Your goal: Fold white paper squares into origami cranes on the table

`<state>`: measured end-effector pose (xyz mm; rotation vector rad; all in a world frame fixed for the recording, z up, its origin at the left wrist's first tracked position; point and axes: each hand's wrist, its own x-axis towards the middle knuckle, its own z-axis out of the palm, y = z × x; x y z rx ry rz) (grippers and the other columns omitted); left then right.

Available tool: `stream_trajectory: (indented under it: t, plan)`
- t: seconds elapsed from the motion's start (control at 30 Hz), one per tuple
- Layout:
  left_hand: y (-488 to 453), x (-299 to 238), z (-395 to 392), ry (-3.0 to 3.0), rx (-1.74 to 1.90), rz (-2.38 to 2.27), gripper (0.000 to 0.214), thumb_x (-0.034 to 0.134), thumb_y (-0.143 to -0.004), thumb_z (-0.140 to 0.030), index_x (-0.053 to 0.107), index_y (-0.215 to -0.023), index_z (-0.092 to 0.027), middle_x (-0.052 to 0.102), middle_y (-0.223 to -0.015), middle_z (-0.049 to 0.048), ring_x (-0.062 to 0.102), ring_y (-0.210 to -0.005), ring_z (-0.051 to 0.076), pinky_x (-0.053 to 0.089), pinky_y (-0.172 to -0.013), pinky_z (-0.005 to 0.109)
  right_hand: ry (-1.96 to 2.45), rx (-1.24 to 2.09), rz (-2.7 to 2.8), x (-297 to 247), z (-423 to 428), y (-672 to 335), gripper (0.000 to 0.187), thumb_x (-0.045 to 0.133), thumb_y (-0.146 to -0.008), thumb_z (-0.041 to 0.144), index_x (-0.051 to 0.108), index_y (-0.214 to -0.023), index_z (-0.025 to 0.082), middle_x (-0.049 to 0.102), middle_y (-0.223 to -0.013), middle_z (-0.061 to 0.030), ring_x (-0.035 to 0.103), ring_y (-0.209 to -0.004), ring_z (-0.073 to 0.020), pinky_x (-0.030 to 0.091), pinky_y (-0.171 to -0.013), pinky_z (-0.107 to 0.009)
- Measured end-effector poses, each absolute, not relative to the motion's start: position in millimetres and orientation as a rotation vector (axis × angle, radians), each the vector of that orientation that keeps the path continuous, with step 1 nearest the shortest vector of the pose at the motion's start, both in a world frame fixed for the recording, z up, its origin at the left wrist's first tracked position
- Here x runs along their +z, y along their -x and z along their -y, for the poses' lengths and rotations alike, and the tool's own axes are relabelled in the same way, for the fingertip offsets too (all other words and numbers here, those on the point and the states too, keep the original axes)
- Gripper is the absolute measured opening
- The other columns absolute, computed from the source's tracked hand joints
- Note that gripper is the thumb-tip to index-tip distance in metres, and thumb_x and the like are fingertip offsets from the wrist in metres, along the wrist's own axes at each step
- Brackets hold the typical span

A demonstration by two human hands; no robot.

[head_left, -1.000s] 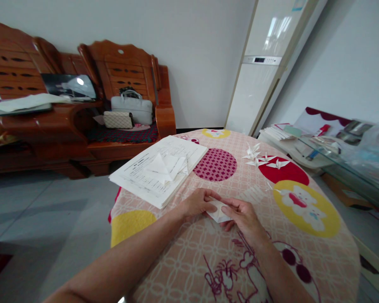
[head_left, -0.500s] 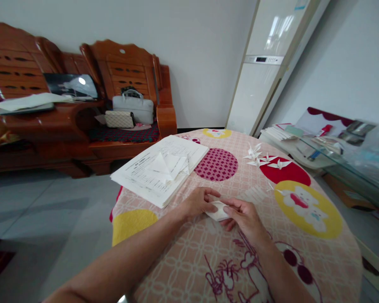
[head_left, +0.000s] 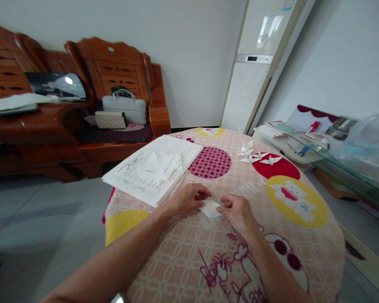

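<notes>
A small folded white paper (head_left: 211, 208) lies on the patterned pink tablecloth (head_left: 183, 252) in front of me. My left hand (head_left: 188, 198) pinches its left edge with curled fingers. From the other side my right hand (head_left: 236, 210) grips its right edge, fingers bent inward. Both hands rest on the cloth with the paper between them.
A stack of printed sheets (head_left: 135, 176) with folded white papers (head_left: 159, 165) on top lies at the left of the table. Several finished paper cranes (head_left: 255, 155) sit at the far right. Wooden seats with bags (head_left: 124, 107) stand behind, a white cabinet unit (head_left: 251, 71) and a cluttered glass shelf (head_left: 331, 147) to the right.
My right hand's fingers have curled in and slid off the top of the paper, so more of it shows. The view has shifted slightly, moving everything left.
</notes>
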<state>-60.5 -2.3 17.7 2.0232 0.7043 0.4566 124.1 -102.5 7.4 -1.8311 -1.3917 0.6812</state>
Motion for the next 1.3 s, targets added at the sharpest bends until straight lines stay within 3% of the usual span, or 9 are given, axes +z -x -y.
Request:
stream_trajectory:
  t: [0.23, 0.53, 0.8, 0.9, 1.03, 1.3]
  plan:
    - [70.2, 26.3, -6.7, -2.26, 0.422, -0.407, 0.017, 0.055, -0.074, -0.006, 0.07, -0.072, -0.014, 0.066, -0.103, 0.0073, 0.061, -0.095, 0.016, 0.046, -0.084, 0.024, 1.776, 0.772, 1.291, 6.1, 99.9, -129.4, 0.025, 0.076, -0.06, 0.019, 0.074, -0.084, 0.016, 0.063, -0.058, 0.0004, 0.056, -0.049, -0.0133, 0.041, -0.047, -0.024]
    - [86.0, 34.1, -0.2, -2.479, 0.366, -0.473, 0.028, 0.052, -0.07, 0.0, 0.072, -0.08, -0.016, 0.066, -0.11, 0.0066, 0.062, -0.097, 0.017, 0.045, -0.086, 0.025, 1.774, 0.796, 1.264, 5.9, 100.1, -130.7, 0.027, 0.075, -0.06, 0.016, 0.074, -0.086, 0.013, 0.063, -0.059, 0.0009, 0.054, -0.046, -0.011, 0.041, -0.045, -0.023]
    - [88.9, 26.0, 7.7, -2.587, 0.421, -0.474, 0.011, 0.058, -0.083, -0.015, 0.067, -0.078, -0.015, 0.066, -0.098, 0.008, 0.062, -0.089, 0.016, 0.045, -0.077, 0.024, 1.751, 0.862, 1.208, 9.3, 102.0, -129.8, 0.024, 0.073, -0.06, 0.014, 0.072, -0.084, 0.015, 0.061, -0.057, 0.0028, 0.052, -0.04, -0.0092, 0.04, -0.04, -0.021]
    - [86.9, 27.5, 9.8, -2.625, 0.413, -0.451, 0.013, 0.057, -0.086, -0.021, 0.066, -0.079, -0.015, 0.065, -0.104, 0.0095, 0.062, -0.094, 0.018, 0.045, -0.079, 0.025, 1.743, 0.872, 1.213, 5.9, 100.8, -131.0, 0.024, 0.072, -0.062, 0.015, 0.072, -0.085, 0.014, 0.062, -0.059, 0.0021, 0.052, -0.04, -0.0094, 0.041, -0.04, -0.021]
    - [83.0, 31.6, 15.8, -2.626, 0.431, -0.43, 0.014, 0.059, -0.087, -0.029, 0.066, -0.086, -0.017, 0.063, -0.115, 0.0098, 0.059, -0.104, 0.021, 0.045, -0.085, 0.029, 1.744, 0.793, 1.291, 0.5, 98.6, -132.7, 0.019, 0.072, -0.062, 0.015, 0.073, -0.081, 0.016, 0.064, -0.059, 0.0009, 0.056, -0.047, -0.0119, 0.044, -0.045, -0.022]
    - [71.2, 28.9, 21.7, -2.523, 0.443, -0.272, 0.02, 0.053, -0.092, -0.031, 0.066, -0.093, -0.016, 0.063, -0.111, 0.0114, 0.057, -0.107, 0.021, 0.044, -0.09, 0.03, 1.827, 0.435, 1.748, 18.2, 110.1, -125.5, 0.01, 0.065, -0.075, 0.014, 0.074, -0.078, 0.019, 0.071, -0.073, -0.0055, 0.064, -0.069, -0.0188, 0.044, -0.064, -0.027]
